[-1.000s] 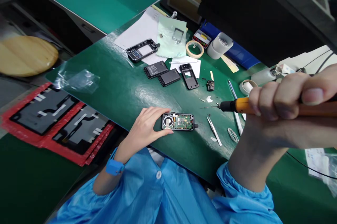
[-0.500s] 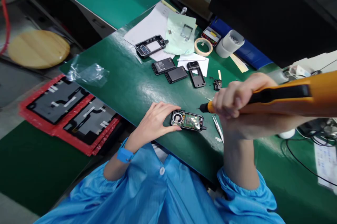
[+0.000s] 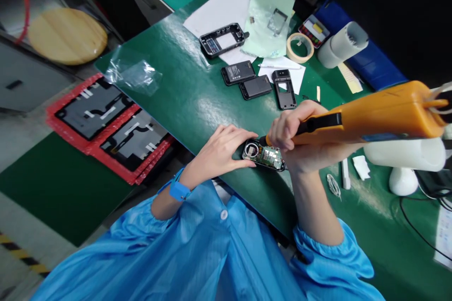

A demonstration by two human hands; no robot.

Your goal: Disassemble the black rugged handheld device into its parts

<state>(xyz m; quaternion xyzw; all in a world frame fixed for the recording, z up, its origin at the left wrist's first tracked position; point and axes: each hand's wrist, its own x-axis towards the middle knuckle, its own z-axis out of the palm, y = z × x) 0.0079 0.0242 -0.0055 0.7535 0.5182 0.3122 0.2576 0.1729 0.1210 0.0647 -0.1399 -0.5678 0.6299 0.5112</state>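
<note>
Thumb and fingers of my left hand grip the left end of an opened handheld device, which lies on the bench with its green circuit board and a round speaker-like ring facing up. My right hand is wrapped round an orange electric screwdriver, held nearly level. The tool's black nose is over the upper edge of the device, close to the ring; whether its tip touches a screw I cannot tell. Part of the device's right end is hidden behind my right hand.
Beyond my hands lie two black batteries, a back housing and a front housing. A tape roll and a white cup stand farther back. Red-wrapped panels sit below the bench's left edge.
The screwdriver in my right hand has come left and down onto the device. My left hand keeps its hold. The whole view has shifted, showing more of the bench at right.
</note>
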